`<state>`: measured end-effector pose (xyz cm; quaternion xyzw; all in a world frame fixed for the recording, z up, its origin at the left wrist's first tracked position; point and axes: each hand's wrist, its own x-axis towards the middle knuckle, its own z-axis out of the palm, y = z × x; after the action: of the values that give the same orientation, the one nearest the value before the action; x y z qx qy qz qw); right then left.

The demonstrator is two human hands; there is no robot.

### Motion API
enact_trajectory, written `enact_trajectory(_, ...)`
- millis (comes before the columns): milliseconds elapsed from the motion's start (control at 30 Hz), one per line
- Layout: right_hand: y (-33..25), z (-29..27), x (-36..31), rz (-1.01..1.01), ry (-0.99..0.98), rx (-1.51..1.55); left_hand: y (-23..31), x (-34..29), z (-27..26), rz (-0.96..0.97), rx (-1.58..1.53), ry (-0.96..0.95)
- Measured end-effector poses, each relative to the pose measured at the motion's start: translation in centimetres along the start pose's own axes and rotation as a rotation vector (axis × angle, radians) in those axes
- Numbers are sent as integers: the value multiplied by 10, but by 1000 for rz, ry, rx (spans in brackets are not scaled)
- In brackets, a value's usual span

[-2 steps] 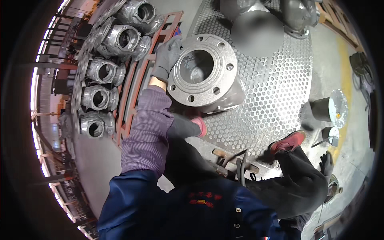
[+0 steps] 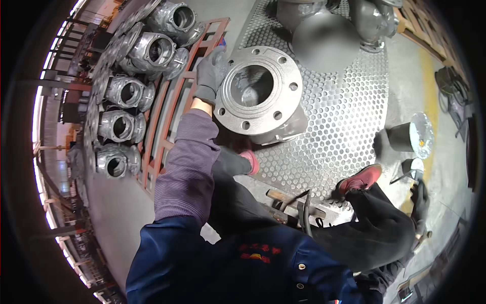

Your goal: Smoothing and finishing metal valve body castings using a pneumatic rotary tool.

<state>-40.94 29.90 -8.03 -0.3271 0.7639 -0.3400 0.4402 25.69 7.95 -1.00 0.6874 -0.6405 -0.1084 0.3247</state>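
A grey cast-metal valve body (image 2: 291,126) with a round bolt-holed flange stands on a dimpled metal floor plate (image 2: 349,121) before me. My left hand (image 2: 209,76), in a grey glove, is closed at the left edge of that flange; some fingertips are hard to see. Far out on the right, beside my knee, my right hand (image 2: 419,205) in a dark glove is stretched out with its fingers extended and nothing visible in them. Just ahead of it sits a small pot (image 2: 416,168) with a thin handle leaning out.
Several similar valve bodies (image 2: 121,126) stand in a row at left, beside a red metal frame (image 2: 162,119). More castings (image 2: 367,23) are at the far side. A larger bucket (image 2: 402,137) lies at right. A wooden piece (image 2: 293,202) with dark tools is between my feet.
My right hand has moved forward, closer to the small pot. My left hand stays at the flange, and the whole view has shifted slightly.
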Motion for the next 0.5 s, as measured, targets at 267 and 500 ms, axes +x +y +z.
enact_trajectory(267, -150, 137, -141, -565, -430, -920, 23, -54, -31, -128, -945, 325)
enact_trajectory(500, 37, 311, -141, -105, -1053, -773, 52, -129, -75, -85, -1052, 485)
